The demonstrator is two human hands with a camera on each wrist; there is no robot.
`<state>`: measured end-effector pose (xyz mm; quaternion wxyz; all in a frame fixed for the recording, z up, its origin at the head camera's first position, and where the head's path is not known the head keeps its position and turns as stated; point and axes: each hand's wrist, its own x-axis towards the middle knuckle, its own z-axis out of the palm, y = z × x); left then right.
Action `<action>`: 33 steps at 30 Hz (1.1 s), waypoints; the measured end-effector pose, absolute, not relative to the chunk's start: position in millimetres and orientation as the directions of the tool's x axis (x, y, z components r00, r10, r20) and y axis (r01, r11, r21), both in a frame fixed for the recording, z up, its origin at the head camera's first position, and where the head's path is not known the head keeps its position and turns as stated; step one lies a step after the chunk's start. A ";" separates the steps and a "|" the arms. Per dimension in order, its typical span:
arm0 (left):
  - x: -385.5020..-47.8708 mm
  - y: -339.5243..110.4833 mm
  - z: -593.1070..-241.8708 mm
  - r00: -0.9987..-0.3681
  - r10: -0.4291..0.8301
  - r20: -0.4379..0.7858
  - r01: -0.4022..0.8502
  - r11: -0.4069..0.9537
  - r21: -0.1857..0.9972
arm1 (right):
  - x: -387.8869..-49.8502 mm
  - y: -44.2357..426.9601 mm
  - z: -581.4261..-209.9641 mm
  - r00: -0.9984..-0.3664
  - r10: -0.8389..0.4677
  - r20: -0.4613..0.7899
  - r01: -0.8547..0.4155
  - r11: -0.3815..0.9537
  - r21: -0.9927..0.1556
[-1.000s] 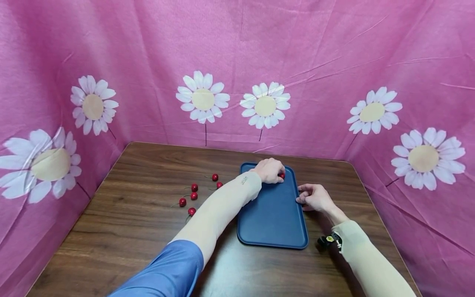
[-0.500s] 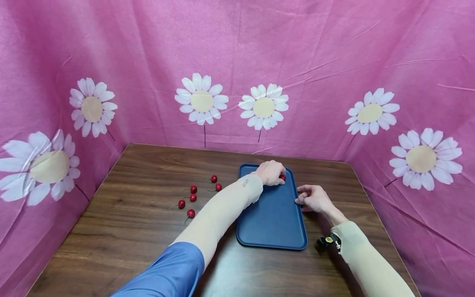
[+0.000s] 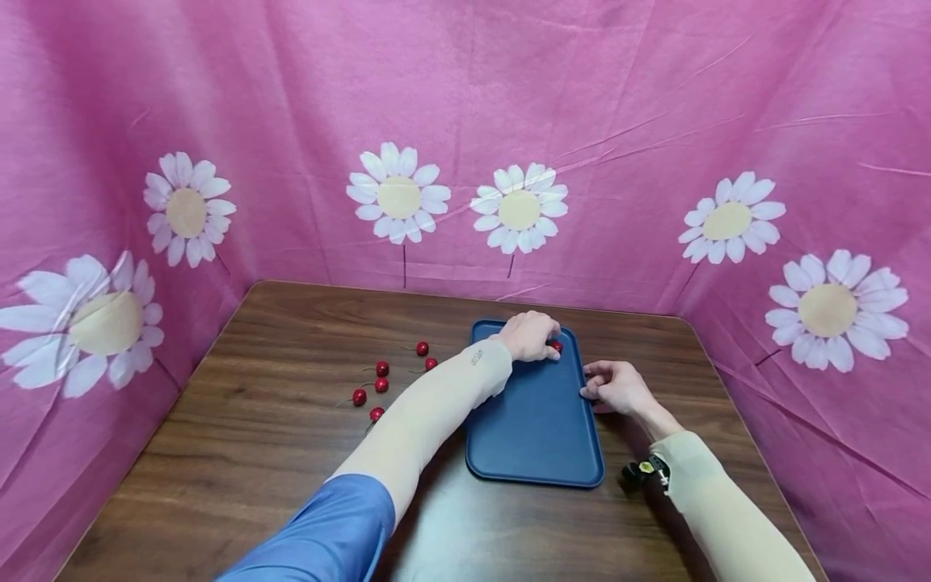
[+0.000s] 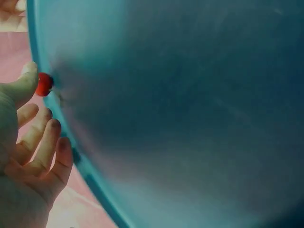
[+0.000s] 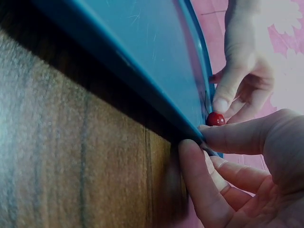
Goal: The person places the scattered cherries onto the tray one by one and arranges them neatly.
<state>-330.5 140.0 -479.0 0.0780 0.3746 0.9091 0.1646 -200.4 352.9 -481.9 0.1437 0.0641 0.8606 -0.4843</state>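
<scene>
Head view sets the plain blue tray [image 3: 534,428] right of centre, its long axis running top to bottom of the frame, my right grip [image 3: 618,388] pinching its right rim. Near the tray's upper right corner, a round, glossy red cherry [image 3: 556,346] lies at the thumb tip of my left grip [image 3: 529,335], whose fingers are loosely parted, unclosed around it; in the right wrist view its thin stem [image 5: 205,100] points upward.

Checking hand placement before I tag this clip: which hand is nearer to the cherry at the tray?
Left. The left hand is immediately beside the cherry; the right hand is farther off, at the right edge of the tray.
</scene>
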 end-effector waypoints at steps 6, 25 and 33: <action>-322.1 125.8 -460.7 -0.698 0.715 -0.028 0.642 0.643 0.418 | -201.8 356.7 -481.1 -0.945 -0.014 -0.327 0.274 0.511 -0.814; -310.6 35.8 -443.0 -0.651 0.759 0.008 0.691 0.588 0.420 | -201.8 359.3 -480.0 -0.942 -0.028 -0.334 0.271 0.522 -0.808; -304.7 0.5 -447.4 -0.662 0.748 0.041 0.682 0.579 0.446 | -202.4 355.8 -482.4 -0.941 -0.046 -0.334 0.262 0.525 -0.810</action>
